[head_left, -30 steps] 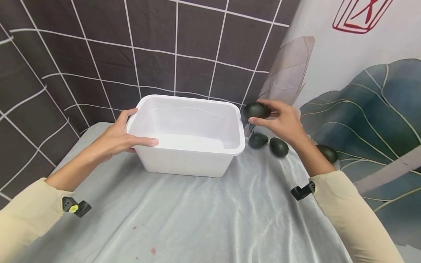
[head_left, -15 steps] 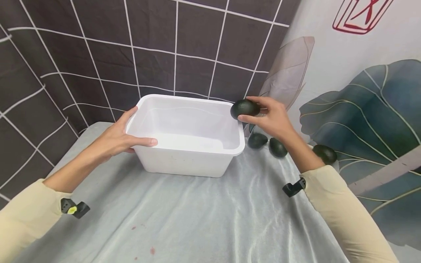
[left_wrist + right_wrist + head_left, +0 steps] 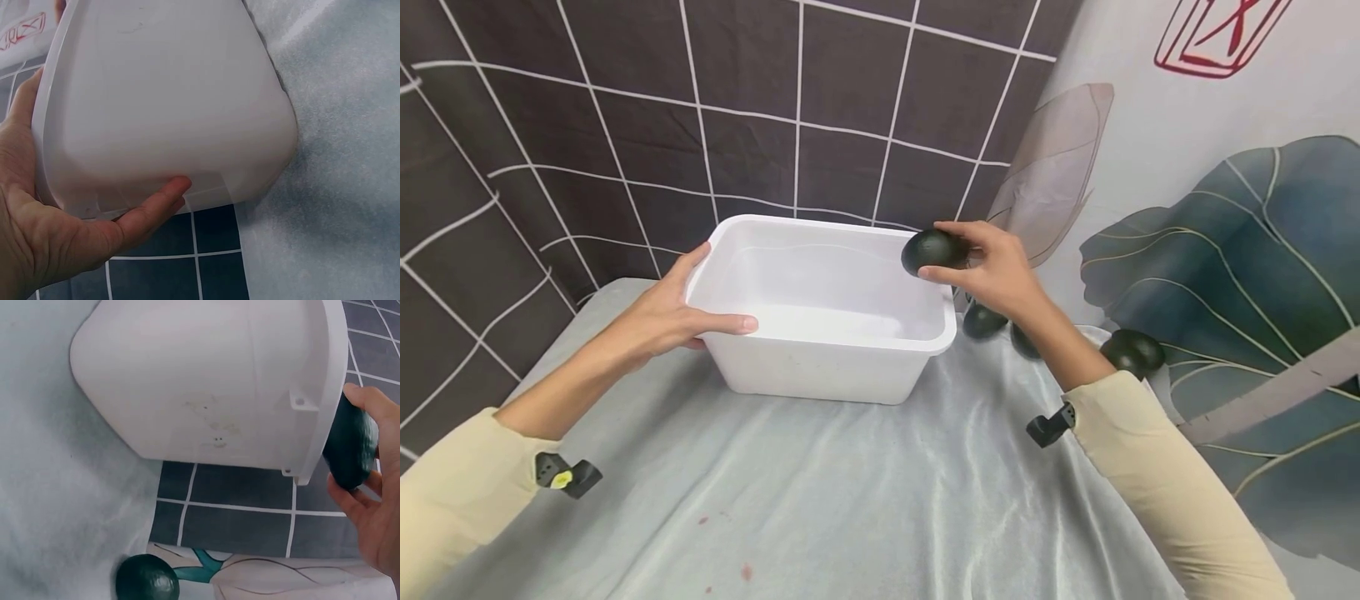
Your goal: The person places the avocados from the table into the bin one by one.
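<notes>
A dark green avocado [image 3: 925,252] is held in my right hand [image 3: 996,271], pinched between the thumb and fingers. It overlaps the right rim of a white plastic tub [image 3: 820,371] in the head view. From the right wrist, the held avocado [image 3: 351,444] shows at rim height, partly hidden behind the tub's edge. My left hand [image 3: 662,312] grips the tub's left end, thumb along the front rim and fingers around the far side. Beside the tub's right end lie two more avocados, one [image 3: 982,322] nearer the tub and another [image 3: 1024,342] partly behind my right forearm.
Another avocado [image 3: 1135,353] lies farther right, beyond my right forearm. A pale grey-blue cloth [image 3: 820,500] covers the table under the tub. Close behind hangs a dark cloth with a white grid [image 3: 850,83], and a leaf-patterned cloth [image 3: 1232,242] hangs on the right.
My right hand has carried the avocado leftward from beside the tub to over its right rim. My left hand and the tub have stayed in place.
</notes>
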{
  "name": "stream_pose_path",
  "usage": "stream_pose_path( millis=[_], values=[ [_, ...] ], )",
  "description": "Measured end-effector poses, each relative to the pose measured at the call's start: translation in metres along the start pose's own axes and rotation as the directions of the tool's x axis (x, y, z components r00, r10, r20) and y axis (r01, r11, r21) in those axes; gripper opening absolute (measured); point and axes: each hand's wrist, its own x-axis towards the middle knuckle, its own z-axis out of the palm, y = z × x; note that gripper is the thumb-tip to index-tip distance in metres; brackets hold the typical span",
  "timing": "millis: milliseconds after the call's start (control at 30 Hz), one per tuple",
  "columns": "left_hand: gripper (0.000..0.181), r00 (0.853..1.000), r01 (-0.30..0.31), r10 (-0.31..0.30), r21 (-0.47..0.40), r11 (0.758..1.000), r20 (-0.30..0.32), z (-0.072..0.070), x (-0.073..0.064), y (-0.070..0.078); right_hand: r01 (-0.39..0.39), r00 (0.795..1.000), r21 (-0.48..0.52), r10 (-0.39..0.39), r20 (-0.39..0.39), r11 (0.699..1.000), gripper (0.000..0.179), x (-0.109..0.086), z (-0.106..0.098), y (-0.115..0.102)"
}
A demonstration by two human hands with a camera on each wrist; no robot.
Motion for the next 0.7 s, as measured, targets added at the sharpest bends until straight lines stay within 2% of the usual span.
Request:
stream_pose_path(
  millis=[167,333,533,700],
  values=[
    [0.142,1.0,0.007,-0.007,0.012,1.0,-0.001,0.0,-0.001,0.001,0.015,1.0,-0.051,-0.014,0.02,0.999,0.073,0.002,0.006,-0.004],
    [0.143,1.0,0.009,-0.009,0.021,1.0,-0.001,0.0,-0.001,0.001,0.016,0.999,-0.06,-0.013,0.044,0.998,0.073,0.003,0.015,-0.007],
    [0.143,1.0,0.001,-0.001,0.04,0.999,-0.004,0.001,0.0,0.002,0.054,0.998,-0.045,-0.052,0.039,0.998,0.075,0.003,0.023,-0.007],
    [0.143,1.0,0.009,-0.009,0.027,1.0,-0.008,0.0,-0.001,0.001,0.073,0.997,0.011,-0.074,0.032,0.997,0.071,0.006,0.028,-0.01]
  ],
)
